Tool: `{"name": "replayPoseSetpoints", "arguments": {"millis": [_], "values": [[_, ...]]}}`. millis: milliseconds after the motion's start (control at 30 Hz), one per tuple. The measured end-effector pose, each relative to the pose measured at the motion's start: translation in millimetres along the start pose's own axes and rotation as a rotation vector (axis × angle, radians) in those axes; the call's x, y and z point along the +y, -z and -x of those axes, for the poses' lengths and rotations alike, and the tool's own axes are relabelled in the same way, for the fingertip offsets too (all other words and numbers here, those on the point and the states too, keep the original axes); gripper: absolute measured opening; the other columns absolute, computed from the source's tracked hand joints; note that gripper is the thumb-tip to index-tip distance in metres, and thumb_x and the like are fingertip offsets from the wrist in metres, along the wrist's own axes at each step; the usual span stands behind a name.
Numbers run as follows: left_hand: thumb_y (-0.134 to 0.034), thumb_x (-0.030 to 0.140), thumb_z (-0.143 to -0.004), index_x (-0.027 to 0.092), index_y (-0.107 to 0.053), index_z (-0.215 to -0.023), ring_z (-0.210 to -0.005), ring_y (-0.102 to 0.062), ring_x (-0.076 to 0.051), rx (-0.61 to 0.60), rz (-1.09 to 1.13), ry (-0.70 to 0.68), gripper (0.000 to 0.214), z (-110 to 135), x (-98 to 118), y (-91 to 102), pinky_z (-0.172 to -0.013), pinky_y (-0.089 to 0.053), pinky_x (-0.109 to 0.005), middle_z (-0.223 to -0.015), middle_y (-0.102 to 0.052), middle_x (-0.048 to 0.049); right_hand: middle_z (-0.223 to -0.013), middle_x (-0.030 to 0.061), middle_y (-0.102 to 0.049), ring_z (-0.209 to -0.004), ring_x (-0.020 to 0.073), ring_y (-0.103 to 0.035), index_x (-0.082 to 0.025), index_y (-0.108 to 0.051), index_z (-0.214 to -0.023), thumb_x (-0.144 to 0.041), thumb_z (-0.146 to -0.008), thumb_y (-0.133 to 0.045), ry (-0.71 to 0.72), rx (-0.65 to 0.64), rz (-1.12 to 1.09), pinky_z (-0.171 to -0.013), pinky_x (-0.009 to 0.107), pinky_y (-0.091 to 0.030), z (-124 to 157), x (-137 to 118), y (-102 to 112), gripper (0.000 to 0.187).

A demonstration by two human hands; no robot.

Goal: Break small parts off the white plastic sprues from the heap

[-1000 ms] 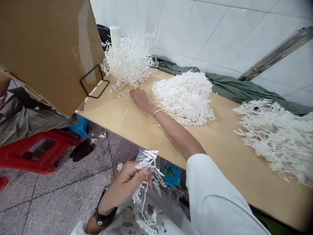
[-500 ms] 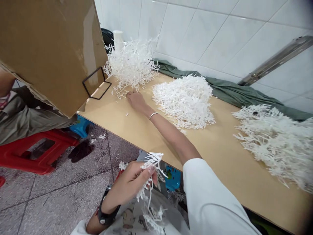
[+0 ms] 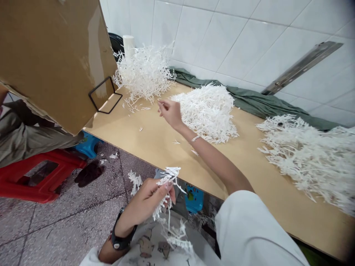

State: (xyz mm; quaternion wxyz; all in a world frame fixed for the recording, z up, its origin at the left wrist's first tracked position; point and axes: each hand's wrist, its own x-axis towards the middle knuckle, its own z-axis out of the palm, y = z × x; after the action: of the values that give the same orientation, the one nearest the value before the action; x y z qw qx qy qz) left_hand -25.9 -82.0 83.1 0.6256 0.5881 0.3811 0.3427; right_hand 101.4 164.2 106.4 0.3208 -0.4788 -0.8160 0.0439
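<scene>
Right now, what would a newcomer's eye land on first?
Three heaps of white branching sprigs, the middle one, run along the light wooden tabletop by the tiled wall. A large brown cardboard sheet fills the upper left. Low in view, the left hand grips a tangled sprig cluster.

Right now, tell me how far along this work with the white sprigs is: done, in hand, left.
Looks done, though I can't confirm it: a left pile, a middle pile and a right pile of white branching sprigs sit on the wooden table. In hand: the left hand grips a sprig cluster above the lap. Left: loose fragments lie on the table; the right hand, holding nothing visible, hovers beside the middle pile.
</scene>
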Motion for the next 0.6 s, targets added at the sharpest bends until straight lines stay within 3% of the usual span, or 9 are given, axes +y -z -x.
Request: {"name": "replayPoseSetpoints", "arguments": {"millis": [100, 167, 233, 300, 433, 533, 600], "values": [[-0.037, 0.046, -0.097, 0.013, -0.064, -0.073, -0.060, -0.049, -0.011, -0.006, 0.001, -0.038, 0.049, -6.0, 6.6, 3.2, -0.063, -0.035, -0.024, -0.060, -0.053, -0.0001, -0.091, 0.0064, -0.069, -0.068, 0.0137, -0.060, -0.015, -0.064, -0.108, -0.039, -0.099, -0.035, 0.041, 0.335, -0.009, -0.068, 0.028, -0.046, 37.7, 17.6, 58.2, 0.039], [-0.035, 0.047, -0.098, 0.014, -0.065, -0.074, -0.061, -0.049, -0.011, -0.026, 0.013, -0.058, 0.050, -12.3, 11.4, 2.0, -0.063, -0.036, -0.024, -0.061, -0.054, -0.0003, -0.092, 0.0088, -0.069, -0.071, 0.0165, -0.059, -0.015, -0.065, -0.107, -0.037, -0.098, -0.036, -0.036, 0.423, 0.138, -0.072, 0.033, -0.045, 70.1, 33.3, 89.8, 0.038], [-0.033, 0.048, -0.098, 0.014, -0.065, -0.075, -0.061, -0.050, -0.012, -0.076, 0.017, -0.064, 0.052, -19.6, 15.5, -2.8, -0.064, -0.036, -0.024, -0.062, -0.055, -0.0005, -0.084, 0.0113, -0.067, -0.077, 0.0217, -0.059, -0.013, -0.069, -0.094, -0.037, -0.095, -0.043, -0.144, 0.276, 0.298, -0.075, 0.037, -0.044, 103.5, 46.2, 109.5, 0.035], [-0.031, 0.048, -0.099, 0.014, -0.065, -0.075, -0.062, -0.052, -0.012, -0.145, -0.006, -0.074, 0.053, -26.7, 18.0, -10.3, -0.065, -0.037, -0.025, -0.064, -0.056, -0.0009, -0.080, 0.0117, -0.065, -0.081, 0.0241, -0.058, -0.013, -0.069, -0.082, -0.041, -0.090, -0.051, -0.224, 0.109, 0.293, -0.075, 0.038, -0.043, 133.9, 49.4, 119.2, 0.034], [-0.033, 0.048, -0.098, 0.014, -0.066, -0.077, -0.062, -0.050, -0.011, -0.262, -0.144, -0.103, 0.052, -36.9, 17.2, -25.4, -0.064, -0.035, -0.025, -0.065, -0.056, -0.0008, -0.081, 0.0070, -0.063, -0.070, 0.0156, -0.054, -0.015, -0.065, -0.085, -0.055, -0.091, -0.046, -0.242, -0.041, -0.251, -0.063, 0.029, -0.040, 177.4, 18.5, 129.9, 0.045], [-0.038, 0.048, -0.097, 0.014, -0.067, -0.076, -0.057, -0.042, -0.010, -0.293, -0.228, -0.116, 0.049, -40.5, 14.1, -31.3, -0.057, -0.029, -0.024, -0.060, -0.050, 0.0013, -0.076, 0.0031, -0.058, -0.065, 0.0111, -0.049, -0.016, -0.059, -0.087, -0.066, -0.089, -0.040, -0.181, -0.285, -0.631, -0.059, 0.025, -0.038, 194.5, -14.3, 140.7, 0.054], [-0.044, 0.046, -0.095, 0.013, -0.066, -0.074, -0.056, -0.036, -0.008, -0.299, -0.244, -0.114, 0.044, -40.7, 12.5, -32.5, -0.055, -0.025, -0.023, -0.059, -0.046, 0.0029, -0.073, 0.0004, -0.053, -0.064, 0.0093, -0.045, -0.015, -0.056, -0.087, -0.065, -0.088, -0.045, -0.126, -0.453, -0.708, -0.058, 0.023, -0.036, 200.1, -27.3, 147.8, 0.051]]}}
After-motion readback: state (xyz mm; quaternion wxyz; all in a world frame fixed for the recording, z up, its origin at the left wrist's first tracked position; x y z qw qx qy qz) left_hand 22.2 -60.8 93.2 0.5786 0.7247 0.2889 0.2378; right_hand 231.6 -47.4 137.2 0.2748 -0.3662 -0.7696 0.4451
